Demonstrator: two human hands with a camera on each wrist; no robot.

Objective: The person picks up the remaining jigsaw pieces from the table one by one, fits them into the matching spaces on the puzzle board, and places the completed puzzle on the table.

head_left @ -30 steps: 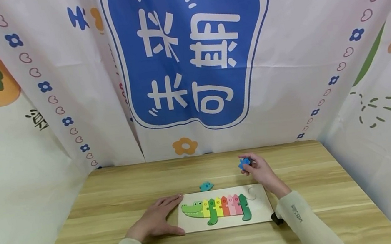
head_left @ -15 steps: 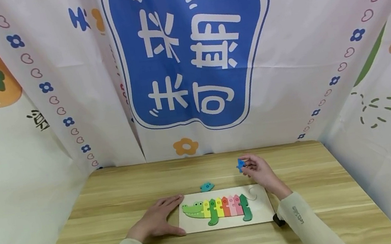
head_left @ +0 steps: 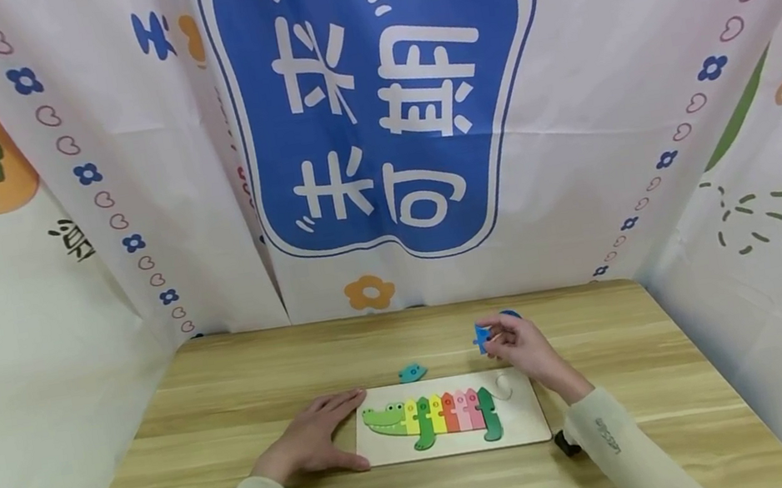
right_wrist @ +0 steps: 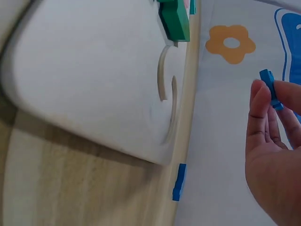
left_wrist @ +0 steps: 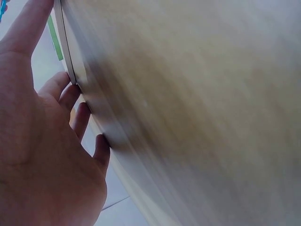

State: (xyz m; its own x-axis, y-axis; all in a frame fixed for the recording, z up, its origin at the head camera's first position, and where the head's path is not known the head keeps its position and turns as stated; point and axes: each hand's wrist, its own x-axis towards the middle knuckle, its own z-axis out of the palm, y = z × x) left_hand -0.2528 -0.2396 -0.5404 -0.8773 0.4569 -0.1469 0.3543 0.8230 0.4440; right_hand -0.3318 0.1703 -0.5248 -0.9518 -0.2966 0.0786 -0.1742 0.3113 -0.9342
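Note:
My right hand (head_left: 525, 344) pinches a small blue puzzle piece (head_left: 482, 337) between thumb and fingers, above the table behind the board's right part. In the right wrist view that blue piece (right_wrist: 268, 85) is seen edge-on. My left hand (head_left: 311, 440) spans the left edge of a pale wooden puzzle board (head_left: 527, 418), thumb and forefinger near its two left corners. On the board lies a crocodile (head_left: 385, 419) of coloured pieces, with a dark green leg piece (head_left: 490, 415) at its right end. Right of that shows a curled tail-shaped recess (head_left: 505, 387).
A teal piece (head_left: 413, 372) lies on the table (head_left: 302, 358) just behind the board. Another blue piece (head_left: 511, 314) shows behind my right hand, partly hidden by it. Printed cloth (head_left: 546, 263) hangs along the table's back edge.
My right hand has turned the blue piece more edge-on, shifted it slightly left and then lowered a little. Another blue piece now shows behind the hand. The left hand has stayed put.

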